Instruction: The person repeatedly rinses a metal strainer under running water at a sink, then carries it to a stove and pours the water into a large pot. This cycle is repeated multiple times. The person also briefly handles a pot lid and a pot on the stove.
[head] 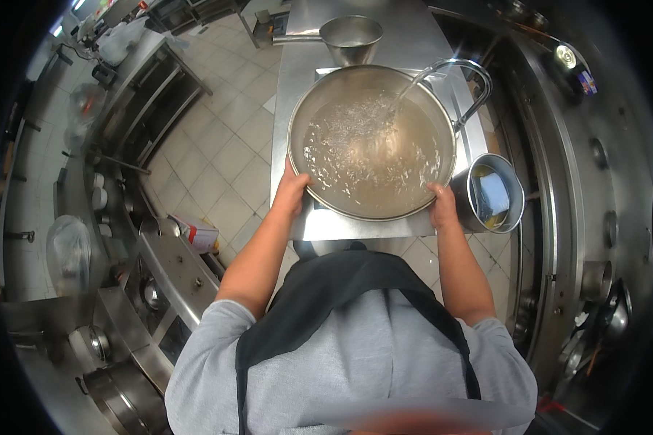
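A wide, round metal bowl [332,201] stands before me over the steel counter, with much water in it. Water [405,92] runs into it from a curved chrome faucet [476,68] at its upper right, and the surface is rippled and bubbling. My left hand [292,190] grips the bowl's rim at the lower left, thumb over the edge. At the lower right, my right hand [442,205] holds the rim in the same way. The fingers of both hands are partly hidden under the bowl. What supports the bowl's underside cannot be seen.
Behind the bowl, a metal saucepan [352,41] stands on the steel counter [305,16], handle pointing left. A deep metal pot [462,204] with a light blue item inside is beside my right hand. A red and white box [198,232] lies lower left, near a steel unit [179,266].
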The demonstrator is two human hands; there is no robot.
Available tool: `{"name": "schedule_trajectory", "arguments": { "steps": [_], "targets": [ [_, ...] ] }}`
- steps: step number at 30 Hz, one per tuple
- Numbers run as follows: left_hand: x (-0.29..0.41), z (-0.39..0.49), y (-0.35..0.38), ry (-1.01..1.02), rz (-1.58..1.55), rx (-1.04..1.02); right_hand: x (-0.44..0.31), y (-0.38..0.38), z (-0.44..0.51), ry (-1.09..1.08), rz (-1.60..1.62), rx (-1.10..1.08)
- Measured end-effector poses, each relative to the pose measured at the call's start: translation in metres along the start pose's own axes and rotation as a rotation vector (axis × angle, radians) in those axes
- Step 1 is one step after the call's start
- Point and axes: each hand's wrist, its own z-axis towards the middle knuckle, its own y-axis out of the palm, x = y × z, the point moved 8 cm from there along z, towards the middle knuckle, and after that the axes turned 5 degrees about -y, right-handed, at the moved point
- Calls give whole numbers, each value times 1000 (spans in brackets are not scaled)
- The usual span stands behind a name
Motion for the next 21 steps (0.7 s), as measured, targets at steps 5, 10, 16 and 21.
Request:
{"name": "schedule_trajectory", "arguments": {
  "steps": [5,10,16,21],
  "targets": [
    [-3,-5,3,-64,-47,3,7,-6,0,-22,28,-27],
    [-1,-7,4,-66,-58,16,3,1,-1,-20,25,-29],
    [-2,-3,2,-40,-53,-11,3,1,-1,-18,28,-31],
    [-3,-3,2,-29,-48,5,-3,7,-3,-1,40,-33]
  ]
}}
